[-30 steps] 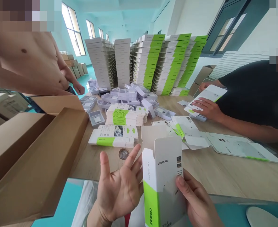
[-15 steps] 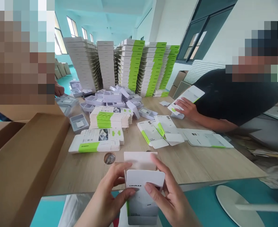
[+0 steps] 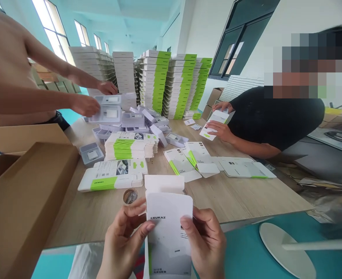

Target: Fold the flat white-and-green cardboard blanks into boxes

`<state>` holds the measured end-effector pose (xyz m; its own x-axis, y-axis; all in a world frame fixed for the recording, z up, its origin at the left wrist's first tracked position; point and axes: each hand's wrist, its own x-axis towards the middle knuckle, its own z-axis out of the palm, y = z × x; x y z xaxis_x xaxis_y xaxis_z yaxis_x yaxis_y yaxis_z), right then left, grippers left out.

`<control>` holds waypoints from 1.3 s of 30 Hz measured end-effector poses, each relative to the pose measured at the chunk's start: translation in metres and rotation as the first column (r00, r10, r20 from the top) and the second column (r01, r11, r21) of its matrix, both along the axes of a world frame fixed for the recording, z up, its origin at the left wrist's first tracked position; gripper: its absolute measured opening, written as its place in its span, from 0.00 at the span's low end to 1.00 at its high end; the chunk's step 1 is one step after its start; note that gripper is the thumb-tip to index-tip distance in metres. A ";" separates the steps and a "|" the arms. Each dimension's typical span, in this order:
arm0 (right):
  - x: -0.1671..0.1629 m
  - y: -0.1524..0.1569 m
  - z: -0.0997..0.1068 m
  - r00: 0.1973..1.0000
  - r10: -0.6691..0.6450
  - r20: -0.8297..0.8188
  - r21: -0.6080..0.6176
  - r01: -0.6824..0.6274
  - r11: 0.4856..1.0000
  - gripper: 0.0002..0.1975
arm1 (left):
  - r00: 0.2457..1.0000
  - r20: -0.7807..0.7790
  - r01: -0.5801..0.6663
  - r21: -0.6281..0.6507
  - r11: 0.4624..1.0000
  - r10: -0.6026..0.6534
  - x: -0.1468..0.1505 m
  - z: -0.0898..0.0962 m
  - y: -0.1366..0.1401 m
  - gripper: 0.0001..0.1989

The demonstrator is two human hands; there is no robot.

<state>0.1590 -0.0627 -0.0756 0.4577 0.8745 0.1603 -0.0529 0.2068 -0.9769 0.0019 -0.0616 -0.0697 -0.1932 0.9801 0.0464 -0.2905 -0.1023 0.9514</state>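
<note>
A white-and-green printed carton [image 3: 167, 248] is upright between my hands at the table's near edge, its end flap raised at the far side. My left hand [image 3: 127, 236] grips the left side, thumb on the front panel. On the right side my right hand [image 3: 207, 240] holds it the same way, with its thumb near the printed text. The carton's lower end runs out of view. Beyond it lie flattened cartons [image 3: 109, 180] on the left and partly unfolded cartons [image 3: 185, 159] on the right.
Tall stacks of finished boxes [image 3: 153, 81] stand at the back, behind a heap of plastic trays [image 3: 136, 120]. A brown cardboard box [image 3: 40, 186] flanks the left. One co-worker's hands [image 3: 86, 104] hold trays; another co-worker's hand [image 3: 220, 131] holds a carton at the right.
The carton in my hands has come up higher, its front panel facing me more. The left co-worker has lifted trays over the heap. The right co-worker now has both hands at a carton.
</note>
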 end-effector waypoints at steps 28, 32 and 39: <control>0.058 0.052 0.102 0.210 0.978 0.011 -0.461 -0.867 0.191 0.21 | 0.708 -0.441 0.646 0.092 0.758 -0.551 -0.033 -0.009 -0.010 0.18; 0.058 0.051 0.087 0.218 0.968 -0.125 -0.531 -0.839 0.120 0.31 | 0.705 -0.515 0.634 0.150 0.759 -0.487 -0.033 -0.004 -0.012 0.17; 0.040 0.039 0.083 0.211 0.974 0.083 -0.664 -0.717 0.212 0.20 | 0.604 -0.684 0.674 0.165 0.720 -0.409 -0.034 0.009 -0.012 0.17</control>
<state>0.1993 -0.0232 0.0074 -0.6370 0.6443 -0.4231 0.4889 -0.0866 -0.8680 -0.0323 -0.0735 -0.0612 0.5636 0.7588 0.3265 0.1595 -0.4878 0.8583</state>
